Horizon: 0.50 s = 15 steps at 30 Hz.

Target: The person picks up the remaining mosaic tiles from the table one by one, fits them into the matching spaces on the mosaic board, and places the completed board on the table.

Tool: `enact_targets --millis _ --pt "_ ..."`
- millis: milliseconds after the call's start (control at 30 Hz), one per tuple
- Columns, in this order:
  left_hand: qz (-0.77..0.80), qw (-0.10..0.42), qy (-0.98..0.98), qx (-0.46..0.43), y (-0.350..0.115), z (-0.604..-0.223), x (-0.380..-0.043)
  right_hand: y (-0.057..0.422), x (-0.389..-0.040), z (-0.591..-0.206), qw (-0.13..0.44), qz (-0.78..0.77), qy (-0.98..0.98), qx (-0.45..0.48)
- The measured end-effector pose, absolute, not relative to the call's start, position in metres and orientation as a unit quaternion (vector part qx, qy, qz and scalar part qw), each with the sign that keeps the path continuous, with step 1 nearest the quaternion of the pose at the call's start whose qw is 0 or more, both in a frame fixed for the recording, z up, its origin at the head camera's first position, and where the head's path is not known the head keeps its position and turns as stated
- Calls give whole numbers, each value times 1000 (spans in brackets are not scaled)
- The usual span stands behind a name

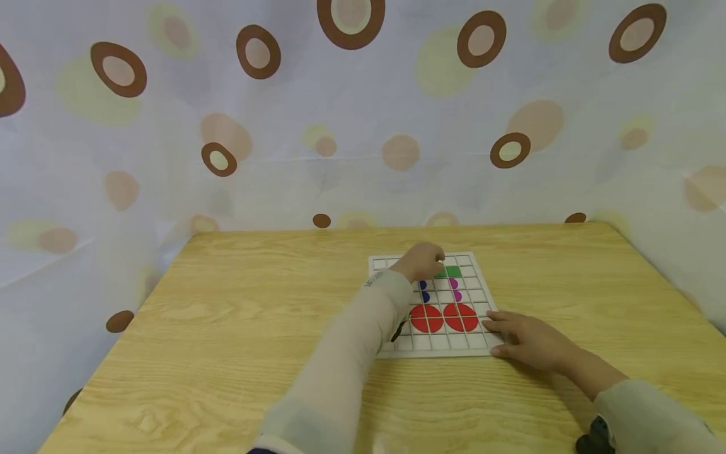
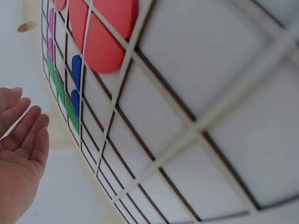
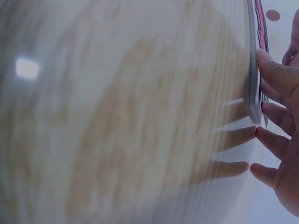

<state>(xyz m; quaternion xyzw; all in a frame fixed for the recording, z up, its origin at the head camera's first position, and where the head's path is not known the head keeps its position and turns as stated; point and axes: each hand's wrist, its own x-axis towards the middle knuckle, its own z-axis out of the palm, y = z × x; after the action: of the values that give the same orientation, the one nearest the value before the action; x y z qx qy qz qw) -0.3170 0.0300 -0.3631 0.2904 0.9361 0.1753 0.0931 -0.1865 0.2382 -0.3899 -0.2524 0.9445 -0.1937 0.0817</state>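
A white gridded board (image 1: 478,296) lies flat on the wooden table. My left hand (image 1: 421,260) reaches over its far part, beside a green strip (image 1: 453,272) that it partly hides. In the left wrist view, the left hand's fingers (image 2: 39,144) are loosely bent, with nothing seen between them. Two red discs (image 1: 460,318) occupy the near half of the grid. Beyond them sit small blue half-rounds (image 1: 426,297) and small magenta half-rounds (image 1: 457,296). My right hand (image 1: 533,343) rests at the board's right edge, fingers spread and fingertips touching its rim near the corner.
The wooden table (image 1: 227,321) extends widely left of the board and also to its right. A white curtain-like sheet with brown and yellow ovals (image 1: 363,189) hangs behind the table and along both sides. The left sleeve (image 1: 340,353) crosses over the board's left part.
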Motion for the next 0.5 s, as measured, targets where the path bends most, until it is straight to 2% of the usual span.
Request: enact_targets --millis 300,500 --pt "184 112 933 289 -1 -349 -306 238 -188 -387 60 -167 943 -282" --pt "146 83 945 281 -26 -340 -295 237 -191 -384 37 -145 948 -280"
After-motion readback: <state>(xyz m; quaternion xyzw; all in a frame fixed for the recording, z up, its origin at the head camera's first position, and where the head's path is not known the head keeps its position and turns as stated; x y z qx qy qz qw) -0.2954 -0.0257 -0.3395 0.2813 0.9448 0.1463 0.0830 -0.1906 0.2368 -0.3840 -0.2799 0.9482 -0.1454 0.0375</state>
